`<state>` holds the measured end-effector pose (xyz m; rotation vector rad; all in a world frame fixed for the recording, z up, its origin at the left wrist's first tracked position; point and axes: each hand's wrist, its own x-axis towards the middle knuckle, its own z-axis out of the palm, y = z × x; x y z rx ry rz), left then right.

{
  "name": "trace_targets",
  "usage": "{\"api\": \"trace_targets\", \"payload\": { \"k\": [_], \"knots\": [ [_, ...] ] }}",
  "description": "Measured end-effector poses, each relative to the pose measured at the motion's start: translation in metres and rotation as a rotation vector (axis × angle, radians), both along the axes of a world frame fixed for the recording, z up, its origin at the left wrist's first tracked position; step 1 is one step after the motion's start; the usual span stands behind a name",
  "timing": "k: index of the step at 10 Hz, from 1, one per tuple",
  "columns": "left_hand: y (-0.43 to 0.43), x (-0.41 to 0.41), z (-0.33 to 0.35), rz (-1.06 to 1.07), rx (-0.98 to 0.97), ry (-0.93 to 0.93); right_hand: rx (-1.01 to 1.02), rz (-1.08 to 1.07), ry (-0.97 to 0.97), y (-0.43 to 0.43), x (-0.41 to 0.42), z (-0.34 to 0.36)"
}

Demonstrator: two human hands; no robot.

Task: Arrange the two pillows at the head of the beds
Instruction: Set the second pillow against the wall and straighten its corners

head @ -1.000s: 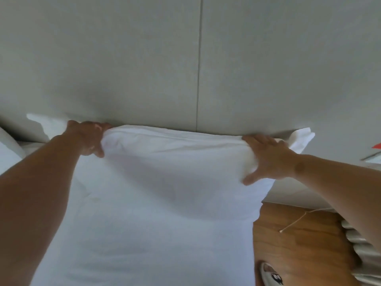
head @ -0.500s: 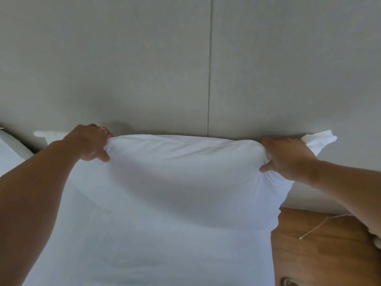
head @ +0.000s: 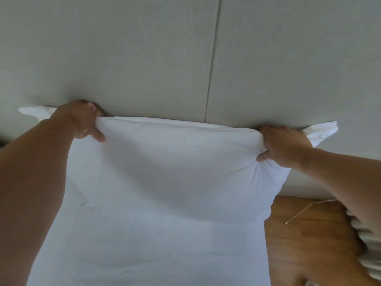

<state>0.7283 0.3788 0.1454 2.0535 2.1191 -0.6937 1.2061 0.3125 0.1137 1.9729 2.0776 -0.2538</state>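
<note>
White pillow [head: 165, 168]: now upright against the padded headboard [head: 144, 58], raised since a second ago. Left hand [head: 79, 119], right hand [head: 285, 147]: fingers pinching its top corners. Placement nearly complete.

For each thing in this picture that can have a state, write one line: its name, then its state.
Pillow: upright against the headboard, pinched at both top corners.
Left hand: shut on the pillow's top left corner.
Right hand: shut on the pillow's top right corner.
Sheet: spread flat on the bed.
String: loose on the floor.
</note>
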Motion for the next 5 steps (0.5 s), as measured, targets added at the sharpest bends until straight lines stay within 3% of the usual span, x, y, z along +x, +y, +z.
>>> {"api": "trace_targets", "payload": {
  "k": [5],
  "knots": [
    [-0.076, 0.001, 0.018, 0.154, 0.325, -0.237, 0.115, 0.01, 0.142, -0.027, 0.044, 0.04]
  ]
}}
